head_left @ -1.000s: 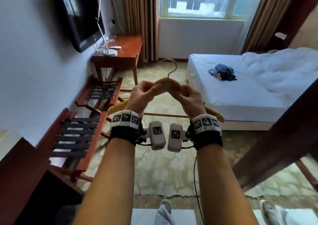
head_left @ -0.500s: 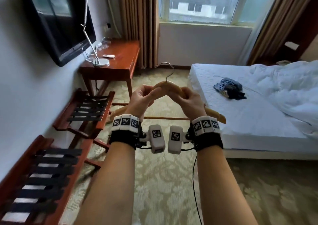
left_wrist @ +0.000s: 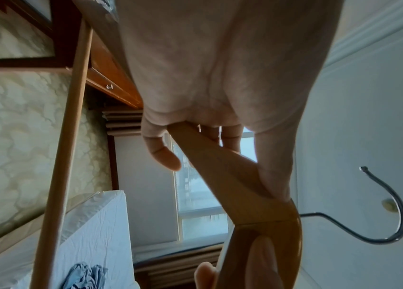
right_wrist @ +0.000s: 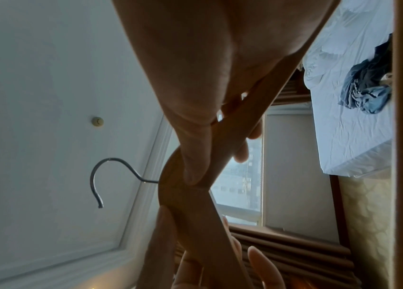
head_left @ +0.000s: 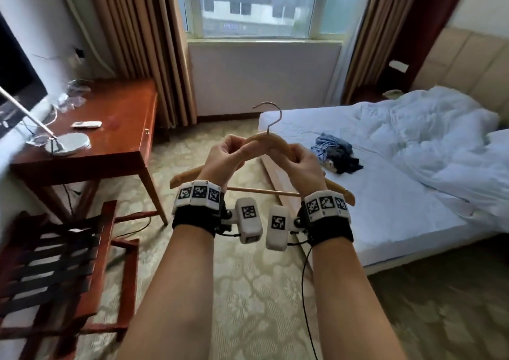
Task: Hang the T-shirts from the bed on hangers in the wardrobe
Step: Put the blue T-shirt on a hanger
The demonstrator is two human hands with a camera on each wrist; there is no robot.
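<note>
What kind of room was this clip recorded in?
Most likely a hotel bedroom: a bed with white linen and a padded headboard, a folding luggage rack by the wall, and a wooden desk beside a curtained window.

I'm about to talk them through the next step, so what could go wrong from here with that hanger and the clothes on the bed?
Both the left hand and right hand grip the wooden hanger, so one must let go to lift a shirt; a one-handed hold could let it tip. The metal hook sticks up exposed and might snag fabric. The crumpled clothes lie bunched together on the bed, so one pull may drag several.
</note>
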